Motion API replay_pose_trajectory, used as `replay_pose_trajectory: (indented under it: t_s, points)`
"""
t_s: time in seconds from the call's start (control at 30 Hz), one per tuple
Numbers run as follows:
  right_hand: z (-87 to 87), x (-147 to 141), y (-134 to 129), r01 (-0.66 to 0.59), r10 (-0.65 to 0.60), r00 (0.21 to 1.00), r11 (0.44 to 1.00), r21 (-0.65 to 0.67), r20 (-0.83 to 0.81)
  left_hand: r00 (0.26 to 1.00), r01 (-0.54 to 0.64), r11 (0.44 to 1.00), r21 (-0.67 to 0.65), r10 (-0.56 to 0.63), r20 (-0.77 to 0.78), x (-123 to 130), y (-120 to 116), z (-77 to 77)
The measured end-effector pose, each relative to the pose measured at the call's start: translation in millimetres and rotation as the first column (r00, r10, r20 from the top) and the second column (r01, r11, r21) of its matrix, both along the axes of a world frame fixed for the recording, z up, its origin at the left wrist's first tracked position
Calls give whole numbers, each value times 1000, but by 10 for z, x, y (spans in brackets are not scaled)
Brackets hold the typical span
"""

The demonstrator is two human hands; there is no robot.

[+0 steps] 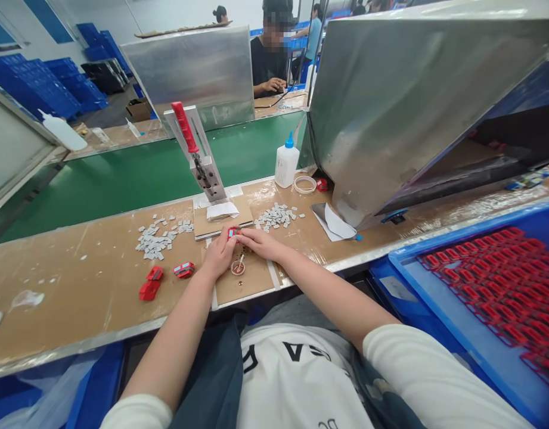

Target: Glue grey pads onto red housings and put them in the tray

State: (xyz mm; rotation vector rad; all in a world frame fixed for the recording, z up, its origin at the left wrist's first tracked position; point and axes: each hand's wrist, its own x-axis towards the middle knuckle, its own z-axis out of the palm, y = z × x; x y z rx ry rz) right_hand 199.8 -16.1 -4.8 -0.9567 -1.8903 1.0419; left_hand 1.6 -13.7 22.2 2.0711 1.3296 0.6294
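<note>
Far left on the bench, loose red parts (pixel 149 285) lie near a scatter of small grey pieces (pixel 160 237). Left hand (pixel 219 255) and right hand (pixel 259 241) meet at center, fingers pinched narrow on one small red part (pixel 233 232), held just in front of the red-handled press (pixel 198 152). A small glue cup (pixel 238 267) sits just below the hands. Further right: white bottle (pixel 286 162), tape ring (pixel 304 184), then blue tray (pixel 462 333) with rows of red parts.

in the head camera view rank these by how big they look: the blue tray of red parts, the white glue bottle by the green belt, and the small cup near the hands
1. Blue tray, by far the largest, though nearest the camera.
2. White glue bottle.
3. Small cup, the smallest.
</note>
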Motion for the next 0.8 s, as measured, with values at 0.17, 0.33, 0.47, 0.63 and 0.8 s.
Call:
replay_pose_trajectory:
  t_s: [0.17,0.33,0.47,0.63,0.8]
  points:
    - [-35,-18,-1,53,-53,999,995,-85,-1,998,-34,997,63,37,-55,11,13,-3]
    - [-4,-7,-35,61,-66,994,996,57,92,988,-6,992,125,24,-151,4,28,-9]
    - [2,-9,-67,85,-135,964,972,218,228,982,31,984,176,3,-190,-29,22,-30]
    - [-39,-42,-86,130,-196,940,963,237,280,981,73,976,205,-33,-192,-46,3,-63]
    - [-34,-78,-49,151,-189,946,976,157,262,990,35,978,206,-7,-139,-14,21,-83]
